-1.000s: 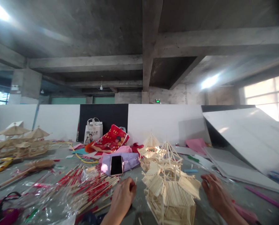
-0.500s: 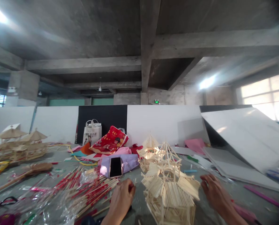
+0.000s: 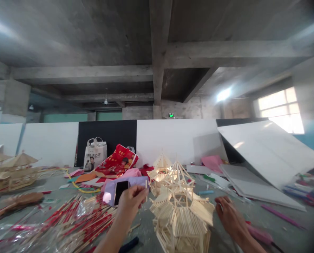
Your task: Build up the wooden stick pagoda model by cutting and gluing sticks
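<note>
A pavilion model built of pale wooden sticks (image 3: 184,221) stands upright in front of me, with a bare-ribbed pointed roof frame and slatted lower roofs. My left hand (image 3: 134,197), left of the model, is closed in a pinch on a short wooden stick (image 3: 146,189), held upright near the upper tier. My right hand (image 3: 228,213) is low on the right, beside the slatted roof. Its fingers are loosely bent and apart, and nothing shows in them. Beside that wrist lies a pink glue gun (image 3: 259,233) with a dark cord, partly hidden by the arm.
Red-and-pale sticks (image 3: 85,219) and clear plastic wrap spread at left. A phone (image 3: 120,191) rests on purple paper behind my left hand. White boards (image 3: 254,182) lie and lean at right. Another wooden model (image 3: 14,172) stands far left, near a brush (image 3: 22,202).
My left hand has risen and moved forward, and the short stick now shows clearly in its pinch. My view has turned slightly right. The right hand stays beside the model.
</note>
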Available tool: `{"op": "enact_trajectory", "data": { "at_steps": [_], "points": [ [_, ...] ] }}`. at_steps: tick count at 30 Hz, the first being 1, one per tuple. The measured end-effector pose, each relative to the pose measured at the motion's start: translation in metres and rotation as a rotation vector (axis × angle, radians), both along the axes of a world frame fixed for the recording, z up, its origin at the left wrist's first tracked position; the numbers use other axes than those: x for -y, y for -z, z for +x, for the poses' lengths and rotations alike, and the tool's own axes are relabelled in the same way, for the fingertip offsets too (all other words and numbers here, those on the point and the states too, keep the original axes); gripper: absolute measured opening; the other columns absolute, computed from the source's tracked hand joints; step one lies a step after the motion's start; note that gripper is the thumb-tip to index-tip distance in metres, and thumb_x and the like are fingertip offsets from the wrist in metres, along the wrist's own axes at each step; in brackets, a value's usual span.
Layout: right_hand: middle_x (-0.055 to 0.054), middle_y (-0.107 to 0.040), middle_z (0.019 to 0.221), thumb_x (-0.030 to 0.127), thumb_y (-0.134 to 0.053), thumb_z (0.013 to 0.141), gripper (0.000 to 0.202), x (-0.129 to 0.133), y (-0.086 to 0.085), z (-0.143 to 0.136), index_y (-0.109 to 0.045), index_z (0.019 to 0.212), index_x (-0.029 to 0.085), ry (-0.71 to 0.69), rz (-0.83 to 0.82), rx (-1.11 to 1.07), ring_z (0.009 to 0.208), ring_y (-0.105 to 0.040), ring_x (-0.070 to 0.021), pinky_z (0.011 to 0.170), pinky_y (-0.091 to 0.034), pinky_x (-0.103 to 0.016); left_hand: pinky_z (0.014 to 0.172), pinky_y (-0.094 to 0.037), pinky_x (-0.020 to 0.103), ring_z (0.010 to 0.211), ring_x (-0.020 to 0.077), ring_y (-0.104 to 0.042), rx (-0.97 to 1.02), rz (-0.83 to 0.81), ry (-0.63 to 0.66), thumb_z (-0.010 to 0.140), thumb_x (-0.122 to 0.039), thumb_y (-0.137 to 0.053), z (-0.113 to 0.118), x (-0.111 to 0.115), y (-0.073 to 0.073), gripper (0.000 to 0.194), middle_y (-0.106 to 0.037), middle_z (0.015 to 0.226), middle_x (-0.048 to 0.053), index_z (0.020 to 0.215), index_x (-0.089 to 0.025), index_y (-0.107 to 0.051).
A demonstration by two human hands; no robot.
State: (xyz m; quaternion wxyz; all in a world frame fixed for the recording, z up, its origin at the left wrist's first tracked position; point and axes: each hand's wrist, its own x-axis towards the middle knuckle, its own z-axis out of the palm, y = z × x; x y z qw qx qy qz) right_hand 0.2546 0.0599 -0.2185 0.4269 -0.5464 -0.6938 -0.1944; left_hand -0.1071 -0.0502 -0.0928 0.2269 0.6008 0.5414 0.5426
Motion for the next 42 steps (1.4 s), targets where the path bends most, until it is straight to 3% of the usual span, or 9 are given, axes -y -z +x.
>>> {"op": "enact_trajectory", "data": {
  "at_steps": [4, 9, 25, 42],
  "points": [
    [-0.008, -0.059, 0.086, 0.024, -0.035, 0.080, 0.023, 0.006, -0.005, -0.006, -0.056, 0.087, 0.018, 0.003, -0.022, 0.004, 0.079, -0.057, -0.0214, 0.071, -0.044, -0.034, 0.045, -0.034, 0.018, 0.046, 0.0082, -0.047, -0.086, 0.132, 0.060, 0.070, -0.039, -0.055, 0.047, 0.006, -0.037, 0.025, -0.054, 0.052, -0.003, 0.071, -0.014, -0.060],
    [-0.006, -0.059, 0.086, 0.022, -0.034, 0.081, 0.023, 0.012, -0.011, -0.010, -0.056, 0.087, 0.020, -0.003, -0.041, 0.006, 0.077, -0.059, -0.0196, 0.069, -0.043, -0.032, 0.052, -0.037, 0.019, 0.054, 0.0099, -0.055, -0.187, 0.214, -0.039, 0.066, -0.029, -0.060, 0.085, -0.001, -0.055, 0.015, -0.063, 0.061, 0.000, 0.072, -0.015, -0.061],
    [-0.007, -0.058, 0.081, 0.024, -0.033, 0.081, 0.023, 0.011, -0.012, -0.008, -0.055, 0.083, 0.019, -0.039, -0.061, -0.012, 0.073, -0.057, -0.0192, 0.068, -0.044, -0.033, 0.052, -0.034, 0.021, 0.055, 0.0124, -0.055, -0.250, 0.119, -0.175, 0.068, -0.029, -0.057, 0.097, -0.014, -0.057, 0.016, -0.058, 0.049, -0.001, 0.063, -0.016, -0.065],
    [-0.008, -0.059, 0.079, 0.022, -0.034, 0.079, 0.025, 0.008, -0.011, -0.007, -0.058, 0.081, 0.017, -0.011, -0.105, -0.003, 0.077, -0.057, -0.0198, 0.071, -0.042, -0.031, 0.053, -0.039, 0.021, 0.062, 0.0152, -0.061, -0.234, 0.123, -0.200, 0.062, -0.032, -0.063, 0.102, -0.032, -0.049, 0.014, -0.066, 0.060, 0.001, 0.065, -0.019, -0.066]
  ]
}}
